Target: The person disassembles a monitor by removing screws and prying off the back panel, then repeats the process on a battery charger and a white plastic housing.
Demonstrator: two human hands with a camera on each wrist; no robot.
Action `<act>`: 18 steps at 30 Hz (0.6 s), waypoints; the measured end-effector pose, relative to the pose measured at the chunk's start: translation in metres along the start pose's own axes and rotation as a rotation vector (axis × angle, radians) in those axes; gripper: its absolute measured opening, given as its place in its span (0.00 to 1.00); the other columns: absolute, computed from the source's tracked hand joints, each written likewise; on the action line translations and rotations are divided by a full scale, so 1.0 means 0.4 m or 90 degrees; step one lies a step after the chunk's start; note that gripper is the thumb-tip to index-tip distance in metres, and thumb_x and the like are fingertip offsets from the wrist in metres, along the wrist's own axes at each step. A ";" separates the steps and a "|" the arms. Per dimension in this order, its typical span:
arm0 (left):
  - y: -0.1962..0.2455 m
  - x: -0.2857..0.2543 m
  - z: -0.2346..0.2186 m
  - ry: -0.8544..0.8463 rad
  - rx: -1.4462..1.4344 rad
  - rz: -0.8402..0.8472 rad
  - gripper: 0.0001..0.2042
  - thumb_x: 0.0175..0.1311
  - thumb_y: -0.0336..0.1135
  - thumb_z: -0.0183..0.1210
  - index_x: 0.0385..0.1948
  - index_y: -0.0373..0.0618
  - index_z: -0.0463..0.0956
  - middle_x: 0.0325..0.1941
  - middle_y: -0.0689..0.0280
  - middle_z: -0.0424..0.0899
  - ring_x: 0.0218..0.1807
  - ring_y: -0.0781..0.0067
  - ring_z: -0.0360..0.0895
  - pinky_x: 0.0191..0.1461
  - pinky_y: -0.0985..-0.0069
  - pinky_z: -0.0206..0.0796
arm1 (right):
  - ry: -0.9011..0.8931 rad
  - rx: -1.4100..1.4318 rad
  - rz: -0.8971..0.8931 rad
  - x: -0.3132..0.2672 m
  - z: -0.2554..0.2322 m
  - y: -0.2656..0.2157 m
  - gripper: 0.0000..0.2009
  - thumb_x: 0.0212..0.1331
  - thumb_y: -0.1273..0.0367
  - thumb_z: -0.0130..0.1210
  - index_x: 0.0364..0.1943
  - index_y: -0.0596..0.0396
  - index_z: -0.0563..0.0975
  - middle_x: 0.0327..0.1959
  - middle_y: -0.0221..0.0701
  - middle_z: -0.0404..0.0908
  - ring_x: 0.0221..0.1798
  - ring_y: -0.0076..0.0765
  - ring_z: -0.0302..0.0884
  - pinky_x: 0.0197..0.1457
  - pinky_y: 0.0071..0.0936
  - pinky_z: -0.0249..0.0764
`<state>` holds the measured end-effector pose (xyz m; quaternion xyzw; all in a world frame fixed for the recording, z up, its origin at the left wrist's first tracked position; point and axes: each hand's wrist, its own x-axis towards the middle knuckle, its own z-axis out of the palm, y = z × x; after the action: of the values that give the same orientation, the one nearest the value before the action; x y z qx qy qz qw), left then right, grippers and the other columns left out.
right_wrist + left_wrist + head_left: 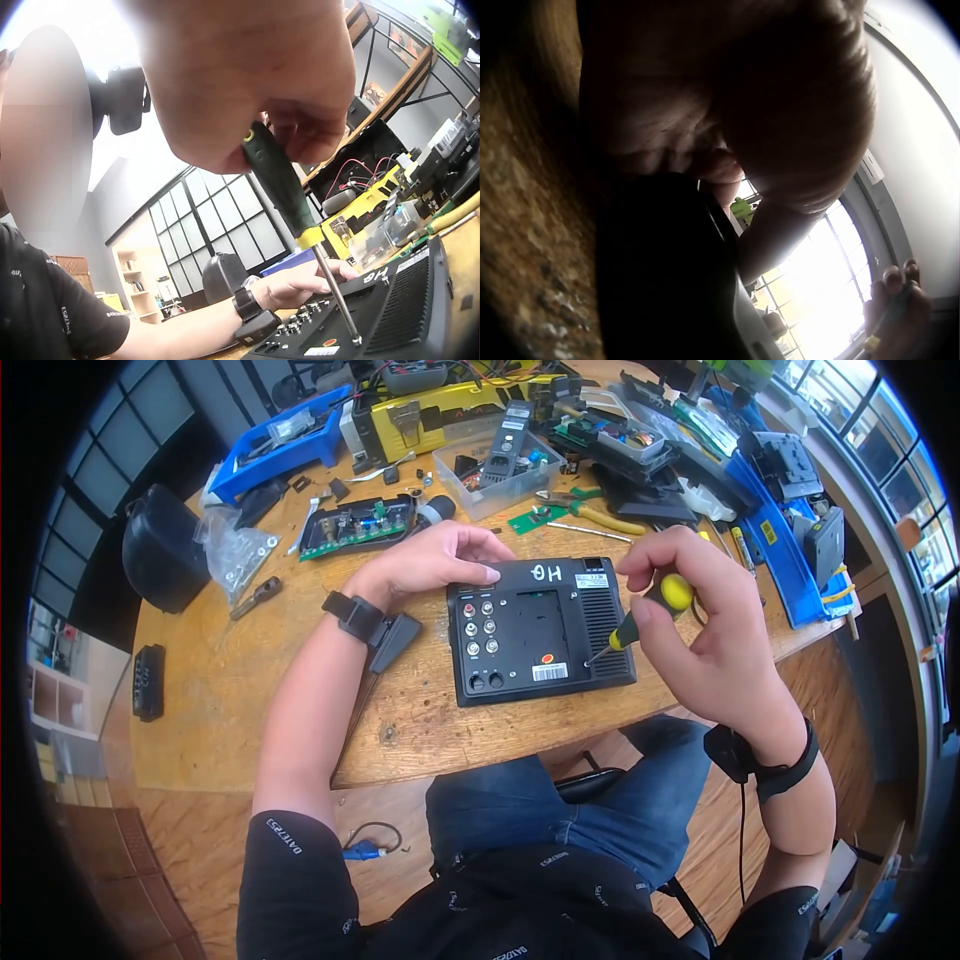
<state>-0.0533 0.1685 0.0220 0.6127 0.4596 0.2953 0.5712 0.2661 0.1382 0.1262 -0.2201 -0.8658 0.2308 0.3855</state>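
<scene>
Right grip (705,630) pinched round screwdriver (626,633), RCA-jack unit (538,622) held by left grip (440,560); screw (587,664) apparently being turned; steady pressure needed next.

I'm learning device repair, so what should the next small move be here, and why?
Probably turn the screwdriver gripped in the right hand: its tip appears to meet a screw on the black device, which the left hand holds.
</scene>
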 end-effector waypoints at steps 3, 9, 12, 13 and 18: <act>0.002 -0.002 -0.001 0.001 0.005 -0.006 0.17 0.68 0.28 0.66 0.58 0.36 0.82 0.53 0.64 0.89 0.53 0.79 0.84 0.63 0.77 0.75 | -0.037 -0.017 -0.027 -0.001 -0.016 0.012 0.12 0.53 0.81 0.61 0.43 0.60 0.79 0.36 0.37 0.79 0.40 0.40 0.79 0.43 0.31 0.75; 0.060 -0.014 0.000 0.050 0.027 0.070 0.22 0.68 0.32 0.68 0.62 0.39 0.78 0.61 0.64 0.83 0.64 0.75 0.78 0.72 0.72 0.69 | 0.059 0.120 0.010 0.000 0.006 0.030 0.15 0.52 0.81 0.62 0.46 0.58 0.78 0.41 0.35 0.80 0.41 0.38 0.80 0.44 0.30 0.76; 0.162 -0.051 0.050 0.015 0.027 0.141 0.23 0.68 0.34 0.68 0.63 0.40 0.77 0.61 0.64 0.84 0.65 0.74 0.78 0.72 0.71 0.68 | 0.045 0.048 -0.031 0.004 -0.001 0.030 0.16 0.52 0.80 0.65 0.46 0.57 0.79 0.42 0.36 0.80 0.42 0.38 0.81 0.44 0.31 0.77; 0.190 -0.055 0.077 -0.008 0.015 0.159 0.24 0.68 0.35 0.68 0.64 0.40 0.76 0.62 0.63 0.83 0.65 0.73 0.78 0.72 0.70 0.68 | 0.058 0.050 -0.031 0.007 -0.004 0.033 0.16 0.52 0.80 0.65 0.46 0.57 0.79 0.42 0.36 0.80 0.42 0.38 0.81 0.44 0.31 0.77; 0.229 -0.012 0.183 -0.151 -0.073 0.210 0.29 0.70 0.27 0.67 0.72 0.38 0.70 0.67 0.63 0.80 0.64 0.76 0.78 0.68 0.73 0.72 | 0.038 -0.001 -0.046 0.017 -0.007 0.024 0.15 0.51 0.79 0.66 0.45 0.57 0.81 0.44 0.38 0.79 0.45 0.46 0.81 0.48 0.35 0.77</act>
<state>0.0305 0.1396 0.0990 0.6767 0.2650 0.3360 0.5992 0.2661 0.1506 0.1263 -0.1953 -0.8616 0.2096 0.4190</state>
